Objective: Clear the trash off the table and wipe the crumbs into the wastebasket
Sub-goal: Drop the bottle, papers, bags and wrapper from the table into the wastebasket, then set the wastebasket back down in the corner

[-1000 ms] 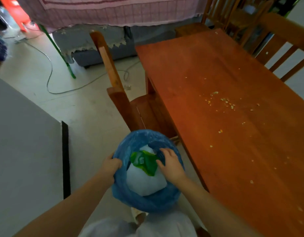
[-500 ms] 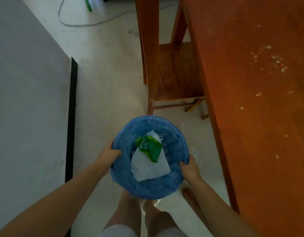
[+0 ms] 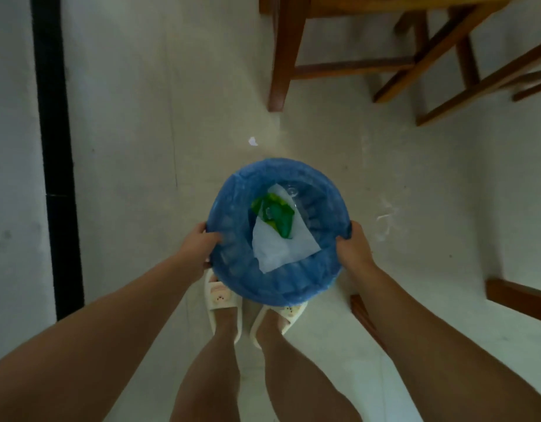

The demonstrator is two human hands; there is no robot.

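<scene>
Wastebasket [image 3: 232,263], lined with a blue bag, hangs above the floor [image 3: 141,147] over your slippers [image 3: 220,296]. Your left hand [image 3: 199,248] grips its left rim and your right hand [image 3: 352,248] grips its right rim, fingers curled over the edge. Inside lie a white napkin [image 3: 275,248] and a green wrapper [image 3: 275,217]. Wooden chair legs [image 3: 281,56] stand beyond it.

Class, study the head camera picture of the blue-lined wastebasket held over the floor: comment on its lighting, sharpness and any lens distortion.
Head view: dim, bluish light with no glare; soft throughout, so the wastebasket liner's wrinkles and the slippers smear; wide-angle bending splays the chair legs and forearms outward; the left hand and right hand gripping the rim look dark; the white paper is the brightest patch.
</scene>
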